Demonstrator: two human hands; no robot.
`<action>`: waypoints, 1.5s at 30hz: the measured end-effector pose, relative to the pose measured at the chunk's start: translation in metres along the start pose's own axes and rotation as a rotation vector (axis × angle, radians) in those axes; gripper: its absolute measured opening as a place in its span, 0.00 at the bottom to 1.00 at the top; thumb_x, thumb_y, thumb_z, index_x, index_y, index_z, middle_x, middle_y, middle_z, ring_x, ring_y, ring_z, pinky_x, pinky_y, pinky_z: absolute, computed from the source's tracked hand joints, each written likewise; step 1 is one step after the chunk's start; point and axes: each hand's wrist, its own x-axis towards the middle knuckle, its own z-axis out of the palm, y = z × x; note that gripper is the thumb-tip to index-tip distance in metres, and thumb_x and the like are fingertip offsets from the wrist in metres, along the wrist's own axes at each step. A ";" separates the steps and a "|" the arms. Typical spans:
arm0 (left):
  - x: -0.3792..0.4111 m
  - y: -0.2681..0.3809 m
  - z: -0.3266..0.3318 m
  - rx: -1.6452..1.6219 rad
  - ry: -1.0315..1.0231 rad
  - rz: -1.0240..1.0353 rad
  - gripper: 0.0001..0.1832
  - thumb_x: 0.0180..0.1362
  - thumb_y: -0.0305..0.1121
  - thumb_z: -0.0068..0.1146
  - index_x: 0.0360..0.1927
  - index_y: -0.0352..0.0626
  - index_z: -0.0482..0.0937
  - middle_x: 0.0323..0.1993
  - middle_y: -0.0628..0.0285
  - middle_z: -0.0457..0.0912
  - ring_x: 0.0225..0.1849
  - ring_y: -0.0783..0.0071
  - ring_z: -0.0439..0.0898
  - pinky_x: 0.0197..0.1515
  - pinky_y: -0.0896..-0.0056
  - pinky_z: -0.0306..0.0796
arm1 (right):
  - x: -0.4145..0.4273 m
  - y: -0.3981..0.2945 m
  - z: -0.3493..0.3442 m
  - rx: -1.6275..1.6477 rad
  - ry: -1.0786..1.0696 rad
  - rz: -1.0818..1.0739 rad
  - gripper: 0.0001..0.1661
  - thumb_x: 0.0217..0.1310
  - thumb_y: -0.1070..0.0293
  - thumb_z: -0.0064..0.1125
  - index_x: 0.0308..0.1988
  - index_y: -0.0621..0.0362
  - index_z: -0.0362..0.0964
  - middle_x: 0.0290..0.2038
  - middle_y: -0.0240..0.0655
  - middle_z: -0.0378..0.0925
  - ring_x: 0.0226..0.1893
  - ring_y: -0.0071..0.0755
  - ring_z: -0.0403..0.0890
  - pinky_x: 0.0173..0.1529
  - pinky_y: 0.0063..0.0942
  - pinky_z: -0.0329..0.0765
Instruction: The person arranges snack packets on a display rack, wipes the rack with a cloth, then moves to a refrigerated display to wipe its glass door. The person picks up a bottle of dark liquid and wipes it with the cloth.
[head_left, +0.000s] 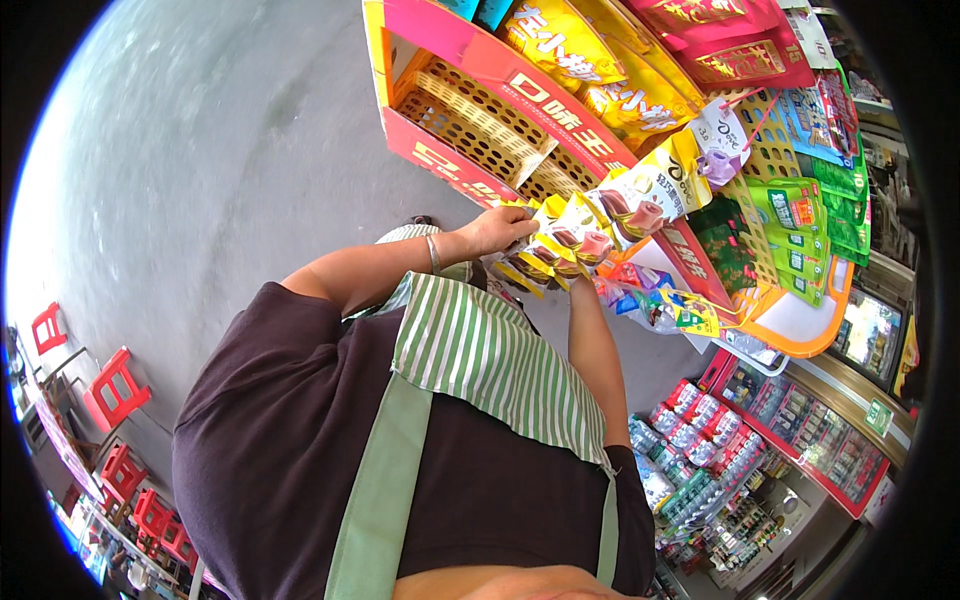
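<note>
Before me hangs a strip of Dove chocolate packets (577, 232), white and yellow with pictures of chocolate rolls. It hangs below a white and purple header card (720, 142) on a pink cord at the display rack. My left hand (499, 229), with a bangle on its wrist, has its fingers closed on the packets at the strip's near left end. My right hand (581, 287) reaches under the strip from below. Packets hide most of it, so its grip does not show.
A red and yellow display rack (525, 97) holds yellow snack bags (570, 45), red bags (742, 60) and green packets (795, 232). Bagged sweets (645, 296) hang under its orange edge. Shrink-wrapped drink bottles (697, 435) stand lower right, beside a glass counter (802, 427). Red plastic stools (116, 386) stand left.
</note>
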 end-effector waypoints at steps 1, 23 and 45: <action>0.001 -0.001 -0.001 0.001 0.000 -0.005 0.22 0.60 0.48 0.49 0.38 0.35 0.77 0.25 0.57 0.77 0.27 0.74 0.75 0.32 0.71 0.70 | 0.004 0.000 0.001 0.057 0.003 0.028 0.23 0.51 0.61 0.57 0.46 0.60 0.69 0.42 0.41 0.71 0.46 0.41 0.70 0.55 0.31 0.66; 0.065 -0.026 -0.018 -0.205 -0.001 0.045 0.15 0.61 0.40 0.51 0.37 0.37 0.81 0.57 0.63 0.70 0.50 0.78 0.71 0.54 0.72 0.63 | 0.007 0.011 0.019 0.575 0.033 0.095 0.31 0.51 0.65 0.55 0.55 0.64 0.61 0.54 0.50 0.63 0.56 0.48 0.63 0.62 0.35 0.60; 0.109 -0.066 -0.002 -0.235 -0.213 -0.026 0.16 0.62 0.41 0.52 0.51 0.50 0.68 0.46 0.68 0.75 0.48 0.72 0.75 0.51 0.67 0.71 | -0.057 0.035 0.013 0.825 0.204 0.039 0.25 0.59 0.63 0.49 0.55 0.61 0.63 0.49 0.45 0.66 0.46 0.39 0.66 0.49 0.34 0.64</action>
